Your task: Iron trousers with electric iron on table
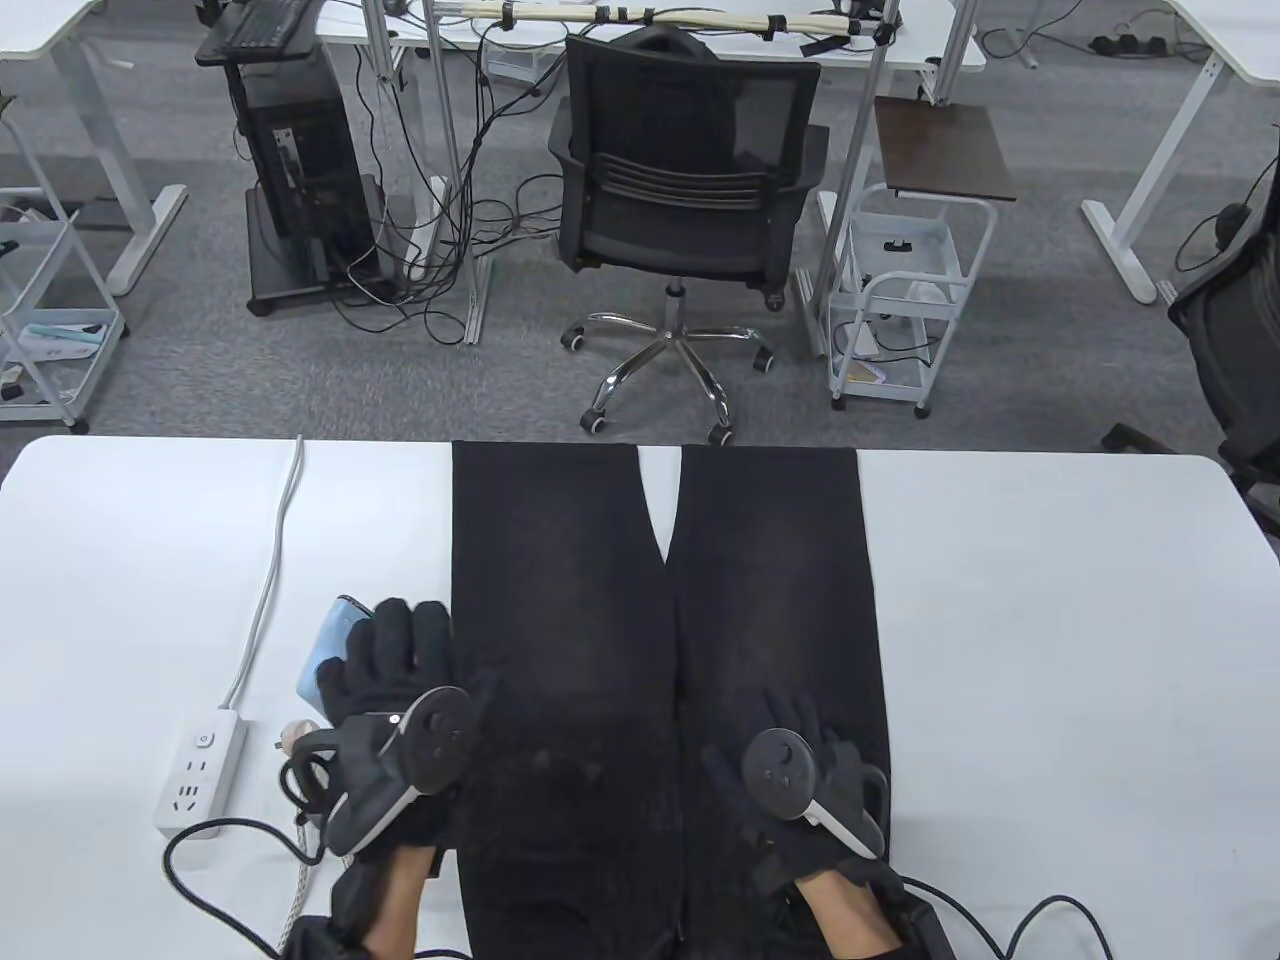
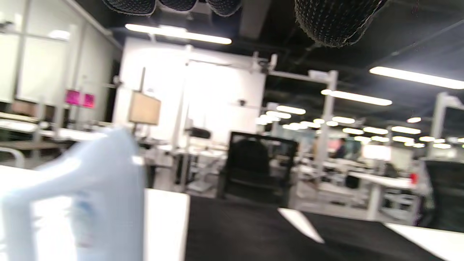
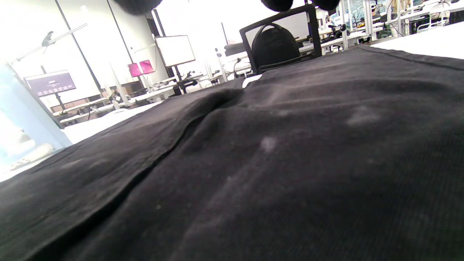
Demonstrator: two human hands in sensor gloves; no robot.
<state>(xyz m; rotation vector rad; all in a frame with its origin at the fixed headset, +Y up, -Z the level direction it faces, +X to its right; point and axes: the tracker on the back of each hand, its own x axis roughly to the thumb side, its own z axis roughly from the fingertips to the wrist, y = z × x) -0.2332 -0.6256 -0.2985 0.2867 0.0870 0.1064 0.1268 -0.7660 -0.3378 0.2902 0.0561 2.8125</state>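
Black trousers [image 1: 570, 620] lie flat on the white table [image 1: 1050, 620], legs pointing to the far edge; they also fill the right wrist view [image 3: 290, 163] and the bottom of the left wrist view [image 2: 253, 232]. A light-blue iron [image 1: 328, 650] stands just left of the trousers and shows blurred in the left wrist view [image 2: 90, 195]. My left hand [image 1: 400, 650] lies over the iron's right side with its fingers [image 2: 337, 21] stretched out, not wrapped round the handle. My right hand [image 1: 790, 740] rests flat on the right trouser leg near the waist, fingers spread.
A white power strip [image 1: 200, 770] lies near the table's left front, with a grey cable [image 1: 265, 580] running to the far edge and black cords beside it. Beyond the table stand a black office chair [image 1: 690, 190] and a white cart [image 1: 900, 290].
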